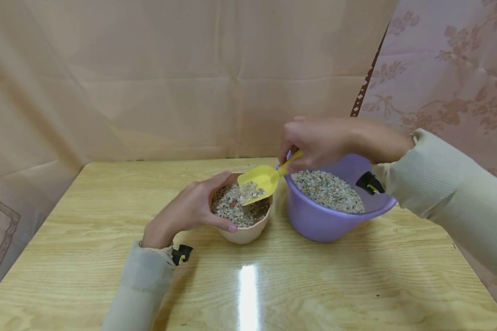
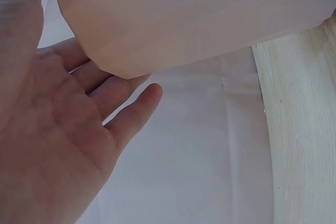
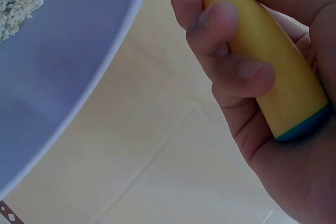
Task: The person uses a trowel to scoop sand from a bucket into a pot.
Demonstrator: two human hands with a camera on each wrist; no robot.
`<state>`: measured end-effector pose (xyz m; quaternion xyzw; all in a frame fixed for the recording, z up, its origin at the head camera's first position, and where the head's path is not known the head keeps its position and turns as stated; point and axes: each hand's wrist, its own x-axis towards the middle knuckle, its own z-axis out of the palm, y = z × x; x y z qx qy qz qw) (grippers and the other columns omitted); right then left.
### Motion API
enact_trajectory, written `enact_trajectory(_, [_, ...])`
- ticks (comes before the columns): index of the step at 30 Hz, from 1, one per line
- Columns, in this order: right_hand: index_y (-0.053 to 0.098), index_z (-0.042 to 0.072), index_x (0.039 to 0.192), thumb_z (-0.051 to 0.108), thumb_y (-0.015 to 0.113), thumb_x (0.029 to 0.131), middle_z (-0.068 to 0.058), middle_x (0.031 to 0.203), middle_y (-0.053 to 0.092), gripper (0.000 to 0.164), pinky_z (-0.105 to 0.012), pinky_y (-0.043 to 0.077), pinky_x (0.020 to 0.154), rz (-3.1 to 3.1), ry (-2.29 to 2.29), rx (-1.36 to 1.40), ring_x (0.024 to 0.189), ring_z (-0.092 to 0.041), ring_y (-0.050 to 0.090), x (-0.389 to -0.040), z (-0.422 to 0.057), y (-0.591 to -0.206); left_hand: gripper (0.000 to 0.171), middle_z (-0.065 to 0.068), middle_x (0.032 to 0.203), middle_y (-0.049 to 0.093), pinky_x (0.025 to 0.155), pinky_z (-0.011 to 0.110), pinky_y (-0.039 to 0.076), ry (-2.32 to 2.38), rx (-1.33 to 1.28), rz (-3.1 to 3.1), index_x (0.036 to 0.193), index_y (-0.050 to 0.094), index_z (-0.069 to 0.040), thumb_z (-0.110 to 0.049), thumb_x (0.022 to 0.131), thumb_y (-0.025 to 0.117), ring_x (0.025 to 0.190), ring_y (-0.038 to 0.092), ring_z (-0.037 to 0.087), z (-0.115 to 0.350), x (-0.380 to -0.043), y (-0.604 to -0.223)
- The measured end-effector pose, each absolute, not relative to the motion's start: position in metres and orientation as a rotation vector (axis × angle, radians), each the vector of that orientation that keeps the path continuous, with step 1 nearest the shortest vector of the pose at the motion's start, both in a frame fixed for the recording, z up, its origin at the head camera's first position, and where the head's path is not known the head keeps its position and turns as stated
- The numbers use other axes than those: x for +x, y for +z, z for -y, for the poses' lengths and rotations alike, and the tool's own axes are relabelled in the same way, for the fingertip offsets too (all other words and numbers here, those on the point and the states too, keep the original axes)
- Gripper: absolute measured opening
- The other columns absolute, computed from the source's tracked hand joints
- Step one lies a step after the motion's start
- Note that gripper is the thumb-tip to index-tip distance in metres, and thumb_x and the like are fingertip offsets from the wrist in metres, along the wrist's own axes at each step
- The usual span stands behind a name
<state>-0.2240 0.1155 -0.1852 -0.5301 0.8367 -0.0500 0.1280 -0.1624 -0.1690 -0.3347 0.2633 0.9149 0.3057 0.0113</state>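
My left hand (image 1: 194, 204) holds a pale peach plant pot (image 1: 244, 235) at its left side, the thumb along the near rim and the fingers round the far side. Grey-brown gravel (image 1: 234, 215) fills most of the pot, with a small red bit among it. In my right hand (image 1: 314, 138) is a yellow scoop, its handle (image 3: 268, 61) wrapped by the fingers and ending in a blue-green cap. The scoop's blade (image 1: 262, 178) tilts down over the pot, with some gravel on it near the lip. Part of the pot's far rim is hidden.
Just right of the pot stands a purple basin (image 1: 320, 225) with more gravel (image 1: 327, 189) in it, under my right forearm. Both containers are on a light wood-grain table (image 1: 107, 220). A beige cloth (image 1: 157, 82) hangs behind the table's back edge.
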Motion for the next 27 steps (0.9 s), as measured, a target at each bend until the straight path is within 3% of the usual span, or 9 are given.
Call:
enact_trajectory(13, [0.080, 0.013, 0.096, 0.013, 0.075, 0.087, 0.004, 0.090, 0.075, 0.011, -0.033, 0.057, 0.080, -2.450, -0.103, -1.517, 0.083, -0.010, 0.069, -0.221, -0.118, -0.174, 0.114, -0.002, 0.139, 0.057, 0.090, 0.038, 0.051, 0.953, 0.827, -2.831, 0.152, 0.040, -0.025, -0.064, 0.056, 0.088, 0.103, 0.062, 0.012, 0.168, -0.164, -0.332])
enact_trajectory(18, [0.081, 0.014, 0.098, 0.014, 0.076, 0.088, 0.004, 0.092, 0.075, 0.011, -0.033, 0.057, 0.081, -2.456, -0.104, -1.527, 0.085, -0.010, 0.070, -0.221, -0.120, -0.172, 0.113, 0.000, 0.142, 0.056, 0.089, 0.037, 0.052, 0.956, 0.818, -2.819, 0.153, 0.039, -0.028, -0.062, 0.057, 0.088, 0.103, 0.062, 0.013, 0.168, -0.164, -0.331])
enact_trajectory(27, [0.081, 0.014, 0.100, 0.010, 0.075, 0.087, 0.004, 0.095, 0.075, 0.014, -0.032, 0.056, 0.077, -2.483, -0.134, -1.531, 0.083, -0.008, 0.068, -0.220, -0.129, -0.168, 0.126, 0.006, 0.153, 0.044, 0.101, 0.042, 0.046, 0.896, 0.769, -2.837, 0.158, 0.030, -0.017, -0.066, 0.057, 0.086, 0.122, 0.055, 0.019, 0.169, -0.163, -0.332])
